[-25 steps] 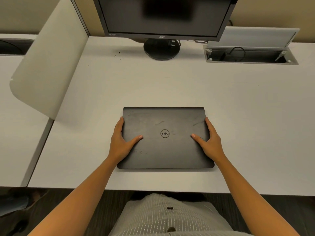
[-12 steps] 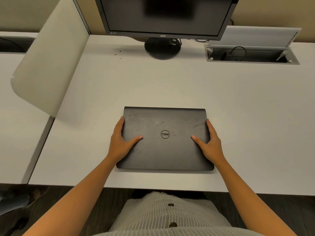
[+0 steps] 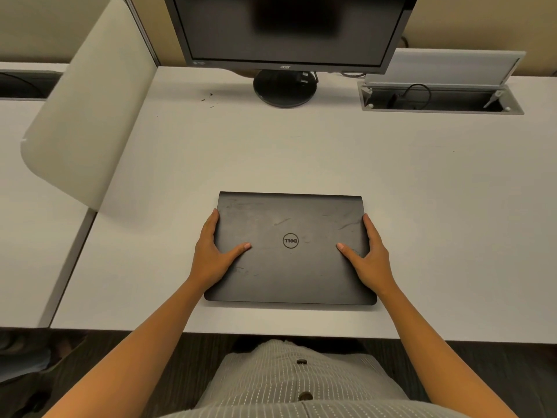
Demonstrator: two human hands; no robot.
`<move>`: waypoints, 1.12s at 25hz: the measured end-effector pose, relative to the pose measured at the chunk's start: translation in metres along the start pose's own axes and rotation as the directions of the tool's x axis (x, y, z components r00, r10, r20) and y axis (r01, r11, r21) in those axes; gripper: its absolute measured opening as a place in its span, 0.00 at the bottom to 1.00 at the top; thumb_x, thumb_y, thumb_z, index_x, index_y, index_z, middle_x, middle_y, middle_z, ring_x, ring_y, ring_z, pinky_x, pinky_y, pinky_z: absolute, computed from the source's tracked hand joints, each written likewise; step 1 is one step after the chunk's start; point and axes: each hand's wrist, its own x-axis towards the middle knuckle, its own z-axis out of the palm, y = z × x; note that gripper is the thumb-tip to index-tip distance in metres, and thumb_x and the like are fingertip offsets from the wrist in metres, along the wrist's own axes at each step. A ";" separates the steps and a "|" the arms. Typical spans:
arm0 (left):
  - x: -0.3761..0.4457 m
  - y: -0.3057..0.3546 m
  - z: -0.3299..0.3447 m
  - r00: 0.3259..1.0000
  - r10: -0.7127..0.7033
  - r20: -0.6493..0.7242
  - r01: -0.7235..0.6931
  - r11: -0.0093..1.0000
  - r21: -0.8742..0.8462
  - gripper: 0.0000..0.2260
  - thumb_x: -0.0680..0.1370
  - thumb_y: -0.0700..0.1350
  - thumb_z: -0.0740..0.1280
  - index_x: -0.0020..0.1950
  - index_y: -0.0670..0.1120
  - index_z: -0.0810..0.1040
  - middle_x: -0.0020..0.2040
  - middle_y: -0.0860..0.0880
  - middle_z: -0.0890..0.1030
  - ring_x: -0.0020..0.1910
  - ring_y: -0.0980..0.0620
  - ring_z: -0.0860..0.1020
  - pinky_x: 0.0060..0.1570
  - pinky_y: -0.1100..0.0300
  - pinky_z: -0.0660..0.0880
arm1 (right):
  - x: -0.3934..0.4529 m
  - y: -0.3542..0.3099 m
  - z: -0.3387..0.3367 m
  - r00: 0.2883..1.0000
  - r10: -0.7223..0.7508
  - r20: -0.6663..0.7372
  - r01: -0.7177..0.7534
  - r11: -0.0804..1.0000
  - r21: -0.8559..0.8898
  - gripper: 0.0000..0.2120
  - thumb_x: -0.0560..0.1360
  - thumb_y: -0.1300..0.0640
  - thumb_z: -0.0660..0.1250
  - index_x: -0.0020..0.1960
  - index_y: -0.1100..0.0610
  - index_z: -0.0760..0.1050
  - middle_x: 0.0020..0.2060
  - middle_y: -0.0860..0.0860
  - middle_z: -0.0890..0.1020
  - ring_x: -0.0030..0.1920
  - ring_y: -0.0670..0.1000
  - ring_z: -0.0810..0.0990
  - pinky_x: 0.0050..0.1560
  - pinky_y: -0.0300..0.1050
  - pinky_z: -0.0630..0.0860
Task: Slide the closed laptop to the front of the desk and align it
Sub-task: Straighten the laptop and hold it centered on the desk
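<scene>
Here, left to right:
Divider: one cream, rounded partition panel (image 3: 87,116) stands along the left edge of the white laminate desk (image 3: 437,206).
Left hand: one bare left hand (image 3: 215,254) grasps the left side of the laptop, fingers along the edge, thumb spread flat on the lid.
Laptop: one closed, matte black rectangular laptop (image 3: 291,267) with a round logo on its scuffed lid lies flat near the front of the desk, just short of the front edge, its near edge roughly parallel to that edge.
Monitor: one black-framed monitor (image 3: 289,28), screen dark, stands at the back on a round black base (image 3: 284,89), well apart from the laptop.
Right hand: one bare right hand (image 3: 369,257) grasps the right side the same way, thumb on the lid.
Cable box: one grey recessed cable tray (image 3: 440,98) with its lid raised sits at the back right, a black cable inside.
</scene>
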 end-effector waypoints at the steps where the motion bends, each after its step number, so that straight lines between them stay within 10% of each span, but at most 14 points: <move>1: 0.000 0.000 0.000 1.000 -0.003 0.000 0.003 1.000 -0.003 0.49 0.67 0.63 0.77 0.81 0.54 0.56 0.78 0.58 0.62 0.74 0.58 0.63 0.68 0.64 0.62 | 0.000 0.000 0.000 1.000 0.001 0.000 -0.001 1.000 0.000 0.43 0.73 0.46 0.73 0.80 0.48 0.54 0.78 0.44 0.61 0.75 0.49 0.64 0.67 0.39 0.62; 28: 0.001 -0.001 0.001 1.000 -0.007 0.012 0.007 1.000 0.014 0.48 0.69 0.61 0.76 0.82 0.53 0.54 0.79 0.57 0.61 0.76 0.54 0.63 0.70 0.61 0.61 | 0.002 -0.004 -0.004 0.997 -0.012 0.076 0.014 0.999 -0.032 0.41 0.76 0.47 0.70 0.81 0.48 0.49 0.79 0.44 0.57 0.77 0.49 0.59 0.74 0.46 0.60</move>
